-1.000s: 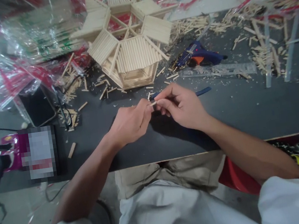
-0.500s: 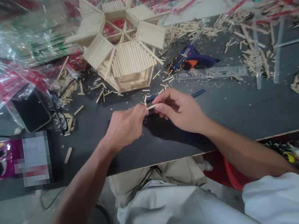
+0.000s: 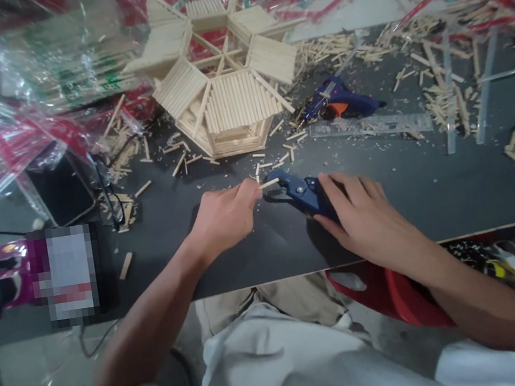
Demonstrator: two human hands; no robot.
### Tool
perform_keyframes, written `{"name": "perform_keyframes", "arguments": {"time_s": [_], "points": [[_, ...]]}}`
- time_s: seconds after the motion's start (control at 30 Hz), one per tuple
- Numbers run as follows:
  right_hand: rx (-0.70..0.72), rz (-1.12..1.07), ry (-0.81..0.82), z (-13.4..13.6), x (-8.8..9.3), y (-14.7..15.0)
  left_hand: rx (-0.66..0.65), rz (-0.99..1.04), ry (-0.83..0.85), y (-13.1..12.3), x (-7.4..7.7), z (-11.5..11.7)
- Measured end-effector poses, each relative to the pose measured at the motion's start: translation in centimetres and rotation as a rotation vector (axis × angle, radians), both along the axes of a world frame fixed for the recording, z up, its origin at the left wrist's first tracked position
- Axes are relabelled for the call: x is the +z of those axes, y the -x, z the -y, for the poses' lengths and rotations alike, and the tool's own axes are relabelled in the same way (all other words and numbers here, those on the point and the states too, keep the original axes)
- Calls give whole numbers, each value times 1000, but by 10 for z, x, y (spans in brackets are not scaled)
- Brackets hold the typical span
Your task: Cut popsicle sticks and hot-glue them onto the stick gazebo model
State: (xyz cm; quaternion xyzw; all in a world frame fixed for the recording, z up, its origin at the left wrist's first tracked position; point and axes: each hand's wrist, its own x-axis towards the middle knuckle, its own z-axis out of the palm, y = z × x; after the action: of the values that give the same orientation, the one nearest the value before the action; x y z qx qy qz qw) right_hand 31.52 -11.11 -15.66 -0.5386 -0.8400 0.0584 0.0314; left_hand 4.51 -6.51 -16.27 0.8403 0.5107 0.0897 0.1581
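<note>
My left hand is closed, pinching a short wooden stick that points to the right. In my right hand are the handles of blue hand shears, with the fingers wrapped round them. The head of the shears lies at the free end of the stick; whether the blade touches the wood I cannot tell. Beyond both hands stands a star-shaped stick model with slatted panels round an open middle. Small cut stick pieces are scattered between the shears and the model.
A blue glue gun lies behind a clear ruler at the right. Glue sticks rest among wood scraps. At the left are a phone, glasses and a purple power strip. Plastic wrapping covers the back left.
My right hand has let go of the stick, moved right and taken hold of the blue shears, which lay under the hands before. My left hand still pinches the stick.
</note>
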Motion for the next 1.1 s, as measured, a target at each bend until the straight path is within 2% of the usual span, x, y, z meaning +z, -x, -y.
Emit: {"name": "perform_keyframes", "arguments": {"time_s": [0.07,0.23,0.37,0.63,0.83,1.1], "points": [[-57,-82,58,0,8,-4,16,-5,-2,-1,-1,1],[-219,-384,425,2,36,-10,33,53,-45,-2,0,3],[-208,-516,604,9,46,9,14,120,-116,1,3,3],[-186,-748,608,15,43,41,-36,181,-150,0,2,3],[-219,-774,543,22,40,49,-59,229,-211,-4,-2,4],[-215,-791,542,23,37,58,-28,248,-332,-4,-9,3]]}}
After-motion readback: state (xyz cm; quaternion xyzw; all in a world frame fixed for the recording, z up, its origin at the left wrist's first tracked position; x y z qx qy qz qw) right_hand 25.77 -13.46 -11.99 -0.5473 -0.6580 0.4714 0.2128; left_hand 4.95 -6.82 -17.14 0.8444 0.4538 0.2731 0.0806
